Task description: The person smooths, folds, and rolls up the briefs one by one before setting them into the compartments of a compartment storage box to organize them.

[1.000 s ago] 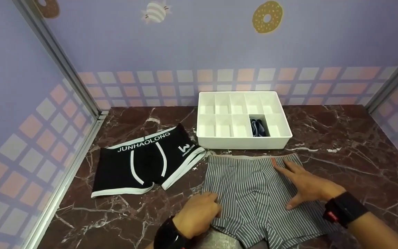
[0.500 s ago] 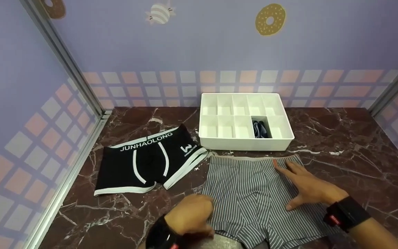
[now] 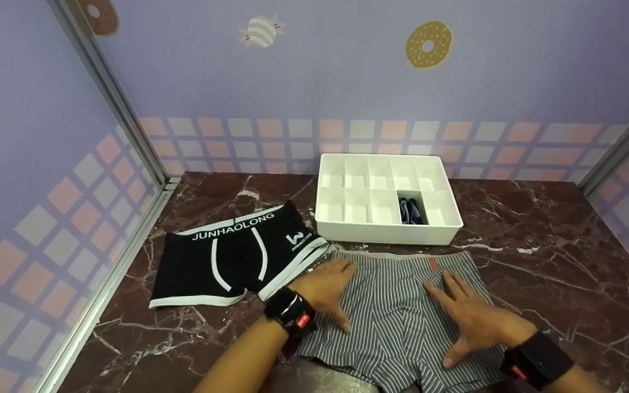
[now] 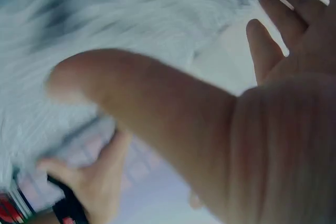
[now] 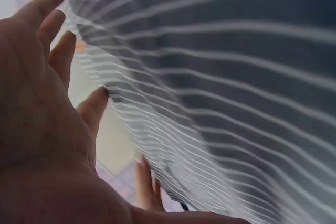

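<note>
Grey-and-white striped boxer briefs lie spread flat on the marble tabletop, waistband toward the back, with a small orange tag near its right end. My left hand rests at their left edge, fingers extended and thumb spread over the cloth. On their right side lies my right hand, its fingers spread. In the right wrist view the right hand shows straight fingers along the striped cloth. The left wrist view is blurred; the left hand's thumb crosses in front of the fabric. Neither hand grips anything.
Black boxer briefs with white trim lie flat at the left. Behind the striped pair stands a white divided box; one front compartment holds a rolled dark blue cloth. Patterned walls enclose the tabletop at the back and sides.
My left hand has left the lower left leg of the striped briefs, swung up and forward, and straightened its fingers along the left edge. The right hand has shifted slightly down and left.
</note>
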Motion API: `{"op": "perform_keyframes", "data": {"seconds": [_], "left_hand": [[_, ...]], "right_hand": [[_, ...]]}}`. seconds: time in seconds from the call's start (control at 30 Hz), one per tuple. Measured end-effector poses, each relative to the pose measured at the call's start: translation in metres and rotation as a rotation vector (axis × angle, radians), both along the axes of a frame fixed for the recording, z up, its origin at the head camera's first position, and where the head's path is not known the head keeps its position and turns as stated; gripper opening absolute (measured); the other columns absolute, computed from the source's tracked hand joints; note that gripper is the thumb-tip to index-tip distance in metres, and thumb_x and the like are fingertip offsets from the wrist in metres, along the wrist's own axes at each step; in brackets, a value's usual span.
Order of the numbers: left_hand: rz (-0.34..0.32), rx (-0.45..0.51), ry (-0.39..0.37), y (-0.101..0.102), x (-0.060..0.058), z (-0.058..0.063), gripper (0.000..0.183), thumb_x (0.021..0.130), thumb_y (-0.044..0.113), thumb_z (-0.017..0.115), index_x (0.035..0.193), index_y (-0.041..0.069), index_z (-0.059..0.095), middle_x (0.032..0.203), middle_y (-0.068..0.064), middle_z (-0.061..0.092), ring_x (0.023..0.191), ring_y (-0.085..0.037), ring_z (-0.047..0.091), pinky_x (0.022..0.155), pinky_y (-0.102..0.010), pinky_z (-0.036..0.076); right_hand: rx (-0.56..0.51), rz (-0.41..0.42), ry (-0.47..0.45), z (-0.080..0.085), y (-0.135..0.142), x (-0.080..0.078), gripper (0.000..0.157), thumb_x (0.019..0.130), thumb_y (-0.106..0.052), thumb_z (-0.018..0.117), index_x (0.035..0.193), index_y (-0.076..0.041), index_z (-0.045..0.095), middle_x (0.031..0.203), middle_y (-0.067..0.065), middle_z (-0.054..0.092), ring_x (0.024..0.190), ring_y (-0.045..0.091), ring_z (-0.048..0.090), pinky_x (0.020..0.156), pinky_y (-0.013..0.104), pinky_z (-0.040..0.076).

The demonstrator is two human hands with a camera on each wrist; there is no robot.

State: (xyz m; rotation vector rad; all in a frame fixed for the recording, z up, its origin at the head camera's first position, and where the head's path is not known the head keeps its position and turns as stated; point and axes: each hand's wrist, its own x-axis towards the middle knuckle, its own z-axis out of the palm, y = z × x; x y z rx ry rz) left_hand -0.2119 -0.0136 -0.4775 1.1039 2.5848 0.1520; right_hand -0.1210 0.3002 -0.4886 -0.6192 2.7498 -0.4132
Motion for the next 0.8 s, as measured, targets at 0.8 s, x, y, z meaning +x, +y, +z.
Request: {"op": "perform_keyframes", "data": {"seconds": [0.8], "left_hand": [[-0.033,0.021,0.003,-0.016,0.018,-0.009,0.128,0.046,0.072,0.066,0.148,0.013,0.017,0.152,-0.018,0.009,0.14,-0.032,0.009,0.11,-0.05,0.011]], "right_hand": [[-0.056,-0.073,0.012,-0.001,0.02,-0.004,0.126,0.055,-0.064,0.073,0.147,-0.004,0.011,0.145,0.037,-0.001,0.132,0.054,0.005,0.095,0.069,0.02]]}}
